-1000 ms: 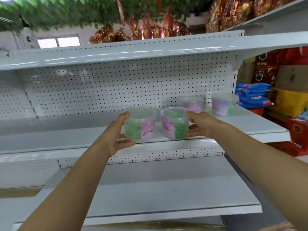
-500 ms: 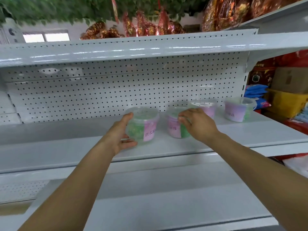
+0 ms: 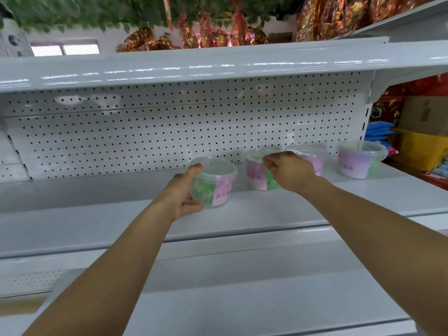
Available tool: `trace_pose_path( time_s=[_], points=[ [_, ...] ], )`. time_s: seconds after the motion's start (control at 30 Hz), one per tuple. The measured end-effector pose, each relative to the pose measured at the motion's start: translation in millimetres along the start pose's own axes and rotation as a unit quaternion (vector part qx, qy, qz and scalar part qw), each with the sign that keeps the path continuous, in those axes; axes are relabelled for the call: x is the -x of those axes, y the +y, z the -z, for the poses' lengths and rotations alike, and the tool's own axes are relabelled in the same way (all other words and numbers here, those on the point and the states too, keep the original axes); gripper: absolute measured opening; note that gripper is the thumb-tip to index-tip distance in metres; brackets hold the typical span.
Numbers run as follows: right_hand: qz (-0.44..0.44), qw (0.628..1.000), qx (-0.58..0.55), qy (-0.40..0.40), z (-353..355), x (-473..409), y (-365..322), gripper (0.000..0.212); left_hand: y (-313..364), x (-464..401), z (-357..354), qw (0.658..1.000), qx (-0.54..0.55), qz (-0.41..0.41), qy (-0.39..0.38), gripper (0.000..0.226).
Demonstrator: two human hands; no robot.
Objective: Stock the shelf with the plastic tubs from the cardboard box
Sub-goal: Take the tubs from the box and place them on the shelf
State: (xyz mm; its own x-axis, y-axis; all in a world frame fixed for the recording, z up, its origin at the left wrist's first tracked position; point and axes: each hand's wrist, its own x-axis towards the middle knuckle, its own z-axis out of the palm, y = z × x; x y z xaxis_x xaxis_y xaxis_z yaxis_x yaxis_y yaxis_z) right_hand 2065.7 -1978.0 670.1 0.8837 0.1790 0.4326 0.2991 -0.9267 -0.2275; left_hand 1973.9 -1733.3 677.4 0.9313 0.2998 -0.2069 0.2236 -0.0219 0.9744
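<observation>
Both hands [image 3: 184,192] grip tubs [image 3: 214,183] on the shelf [image 3: 97,221].

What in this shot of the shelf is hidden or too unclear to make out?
Head view only:
- Cardboard box: not in frame.
- Second tub: its lid and right side are hidden by the right hand.
- Third tub: its lower left is hidden by that hand.
- Left tub: its label is cut off round the curve, behind the left hand.
- Foil packs on top: blurred.

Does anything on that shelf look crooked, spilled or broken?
Nothing stands out. Four plastic tubs stand upright with lids on along the shelf: the left hand holds the leftmost tub, the right hand grips the second tub. No spill or damage shows.
</observation>
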Motion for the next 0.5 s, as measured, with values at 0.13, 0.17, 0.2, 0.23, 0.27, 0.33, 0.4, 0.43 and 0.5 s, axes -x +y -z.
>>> trace_pose_path(
  time_s=[0.13,0.17,0.2,0.23,0.27,0.33,0.4,0.43,0.5],
  points=[
    [0.014,1.000,-0.001,0.001,1,4,1,0.030,-7,-9,9,0.935,-0.298,-0.135,0.136,0.064],
    [0.013,1.000,-0.001,-0.004,2,5,1,0.032,-11,-7,10,0.905,-0.341,-0.196,0.163,0.064],
    [0.009,1.000,-0.001,-0.009,2,6,1,0.034,-17,-5,10,0.882,-0.355,-0.264,0.166,0.062],
    [0.007,1.000,-0.001,-0.011,2,7,2,0.036,-22,-4,9,0.858,-0.365,-0.329,0.152,0.060],
    [0.007,1.000,-0.002,-0.011,1,8,2,0.038,-26,-2,6,0.830,-0.390,-0.376,0.133,0.059],
    [0.015,1.000,-0.003,-0.005,-2,9,3,0.040,-31,-9,3,0.787,-0.454,-0.402,0.114,0.058],
    [0.022,1.000,0.000,-0.003,-3,9,4,0.040,-26,-21,-2,0.773,-0.480,-0.395,0.125,0.054],
    [0.023,1.000,0.005,-0.004,-4,9,4,0.040,-22,-27,-6,0.771,-0.484,-0.394,0.127,0.052],
    [0.025,1.000,0.018,-0.008,-3,8,4,0.043,-15,-39,-15,0.772,-0.493,-0.382,0.124,0.049]
  ],
)
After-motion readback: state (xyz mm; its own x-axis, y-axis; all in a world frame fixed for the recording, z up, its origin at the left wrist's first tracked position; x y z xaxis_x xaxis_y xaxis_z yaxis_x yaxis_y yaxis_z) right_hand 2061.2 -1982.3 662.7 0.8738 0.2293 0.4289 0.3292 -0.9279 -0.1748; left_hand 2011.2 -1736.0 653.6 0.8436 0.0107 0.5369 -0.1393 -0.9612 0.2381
